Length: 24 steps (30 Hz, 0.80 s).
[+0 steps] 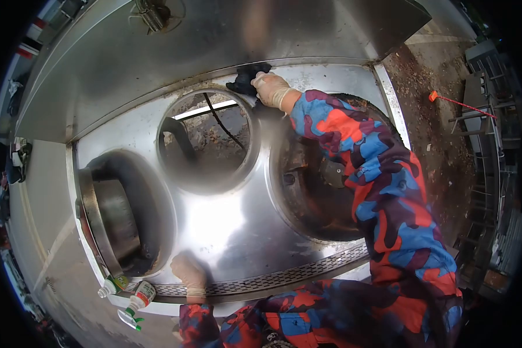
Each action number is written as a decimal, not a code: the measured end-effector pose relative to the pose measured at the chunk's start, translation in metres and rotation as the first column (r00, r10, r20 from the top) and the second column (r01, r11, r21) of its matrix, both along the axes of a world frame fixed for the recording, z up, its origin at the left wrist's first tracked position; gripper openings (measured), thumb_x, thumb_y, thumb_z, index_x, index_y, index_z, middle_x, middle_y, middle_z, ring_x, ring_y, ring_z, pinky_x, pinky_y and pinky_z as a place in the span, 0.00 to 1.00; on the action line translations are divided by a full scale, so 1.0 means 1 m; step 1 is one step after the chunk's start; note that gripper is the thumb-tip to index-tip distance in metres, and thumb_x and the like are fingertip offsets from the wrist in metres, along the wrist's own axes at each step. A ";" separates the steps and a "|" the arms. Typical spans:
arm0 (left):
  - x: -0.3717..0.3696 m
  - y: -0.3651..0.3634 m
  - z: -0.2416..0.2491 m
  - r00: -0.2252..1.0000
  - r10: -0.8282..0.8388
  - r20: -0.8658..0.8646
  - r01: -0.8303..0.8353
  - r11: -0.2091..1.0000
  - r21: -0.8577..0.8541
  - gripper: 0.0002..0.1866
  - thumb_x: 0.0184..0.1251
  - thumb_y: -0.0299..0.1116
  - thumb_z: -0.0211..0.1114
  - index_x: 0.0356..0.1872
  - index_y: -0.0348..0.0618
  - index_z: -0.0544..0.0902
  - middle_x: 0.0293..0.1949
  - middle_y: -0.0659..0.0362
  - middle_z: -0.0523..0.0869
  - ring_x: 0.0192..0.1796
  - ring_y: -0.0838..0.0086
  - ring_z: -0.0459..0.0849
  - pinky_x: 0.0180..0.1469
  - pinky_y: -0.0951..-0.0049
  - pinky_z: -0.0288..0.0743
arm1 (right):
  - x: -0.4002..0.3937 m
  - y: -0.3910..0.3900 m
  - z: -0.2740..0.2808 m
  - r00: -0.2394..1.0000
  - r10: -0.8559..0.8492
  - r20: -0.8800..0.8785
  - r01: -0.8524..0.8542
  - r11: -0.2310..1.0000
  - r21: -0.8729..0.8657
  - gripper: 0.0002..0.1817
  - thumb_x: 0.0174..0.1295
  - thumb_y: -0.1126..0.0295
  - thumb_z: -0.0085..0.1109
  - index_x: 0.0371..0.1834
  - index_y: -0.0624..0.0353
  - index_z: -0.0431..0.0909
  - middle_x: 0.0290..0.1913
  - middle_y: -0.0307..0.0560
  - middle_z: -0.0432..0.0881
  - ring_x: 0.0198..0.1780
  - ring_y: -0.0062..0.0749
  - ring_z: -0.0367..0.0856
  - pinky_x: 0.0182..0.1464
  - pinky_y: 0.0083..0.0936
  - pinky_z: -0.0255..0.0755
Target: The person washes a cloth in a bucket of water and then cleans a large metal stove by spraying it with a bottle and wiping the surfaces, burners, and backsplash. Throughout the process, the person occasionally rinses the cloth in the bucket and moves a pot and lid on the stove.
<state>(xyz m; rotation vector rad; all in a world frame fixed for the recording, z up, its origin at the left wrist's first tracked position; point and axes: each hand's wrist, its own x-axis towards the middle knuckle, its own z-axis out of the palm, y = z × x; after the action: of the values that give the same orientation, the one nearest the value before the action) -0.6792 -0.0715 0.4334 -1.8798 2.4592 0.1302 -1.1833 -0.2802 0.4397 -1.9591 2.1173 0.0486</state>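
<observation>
My right hand [271, 91], in a pale thin glove, is closed on a black cloth [245, 80]. It presses the cloth on the steel stove top [226, 232], along the back edge where the tall panel [214, 40] rises. Near the front of the stove, my left hand [188, 271], gloved too, rests at the slotted metal strip [243, 285]. Blur hides how its fingers are held. Between the hands lies a round opening [206, 139], with rubble and a dark rod visible through it.
A blackened burner well [313, 197] lies under my right arm. On the left is another well with a metal ring [116, 220]. A spray bottle [140, 297] and a green-labelled bottle [113, 286] are by the front left corner. An orange-headed stick [461, 104] appears at right.
</observation>
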 end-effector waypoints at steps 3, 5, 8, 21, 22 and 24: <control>0.003 0.002 -0.002 1.000 0.015 -0.002 -0.015 0.993 0.117 0.01 0.61 0.25 0.54 0.33 0.39 0.72 0.35 0.48 0.75 0.41 0.52 0.72 0.45 0.56 0.64 | 0.035 -0.053 -0.001 0.998 0.022 0.062 -0.018 0.998 -0.065 0.17 0.49 0.75 0.60 0.45 0.56 0.82 0.47 0.53 0.82 0.52 0.48 0.79 0.54 0.36 0.73; 0.007 0.003 -0.004 0.999 -0.037 0.015 0.035 0.994 0.106 0.02 0.62 0.25 0.53 0.33 0.39 0.72 0.35 0.47 0.75 0.42 0.52 0.72 0.45 0.56 0.64 | 0.043 -0.071 -0.008 0.990 0.047 0.132 -0.023 0.984 -0.179 0.17 0.52 0.75 0.58 0.47 0.54 0.82 0.48 0.51 0.82 0.52 0.47 0.79 0.54 0.36 0.72; 0.007 0.008 -0.012 0.982 -0.021 -0.187 0.013 0.999 -0.044 0.06 0.58 0.27 0.53 0.33 0.36 0.74 0.35 0.44 0.75 0.42 0.46 0.71 0.47 0.52 0.63 | 0.033 -0.051 -0.012 0.986 0.163 0.023 -0.155 0.966 -0.206 0.21 0.54 0.75 0.55 0.53 0.51 0.79 0.53 0.48 0.78 0.54 0.46 0.78 0.56 0.36 0.72; 0.023 0.012 -0.025 0.992 -0.087 -0.086 0.076 0.989 -0.123 0.09 0.68 0.30 0.50 0.34 0.34 0.73 0.36 0.47 0.74 0.43 0.52 0.71 0.49 0.56 0.64 | -0.295 0.172 -0.024 0.755 -0.595 -0.274 0.598 0.797 -0.085 0.16 0.57 0.70 0.55 0.50 0.56 0.80 0.52 0.55 0.78 0.56 0.47 0.78 0.55 0.38 0.74; 0.026 0.015 -0.024 0.994 -0.062 -0.086 0.056 0.996 -0.075 0.08 0.67 0.29 0.49 0.35 0.33 0.73 0.37 0.45 0.74 0.44 0.50 0.71 0.49 0.54 0.63 | -0.293 0.169 -0.022 0.736 -0.618 -0.276 0.631 0.774 -0.048 0.16 0.56 0.71 0.54 0.49 0.57 0.80 0.51 0.55 0.79 0.56 0.47 0.78 0.55 0.38 0.74; 0.006 0.012 -0.015 0.987 -0.088 -0.135 0.074 0.992 -0.105 0.08 0.66 0.27 0.49 0.36 0.31 0.72 0.37 0.43 0.74 0.45 0.48 0.71 0.49 0.53 0.63 | -0.287 0.153 -0.006 0.745 -0.586 -0.319 0.623 0.782 0.020 0.14 0.57 0.73 0.51 0.44 0.60 0.82 0.46 0.56 0.82 0.53 0.48 0.80 0.53 0.38 0.75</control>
<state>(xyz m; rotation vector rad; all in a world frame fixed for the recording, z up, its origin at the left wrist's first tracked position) -0.6728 -0.0594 0.4183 -1.8644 2.6785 0.1432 -1.4698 -0.1276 0.4342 -1.1544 2.7725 0.3644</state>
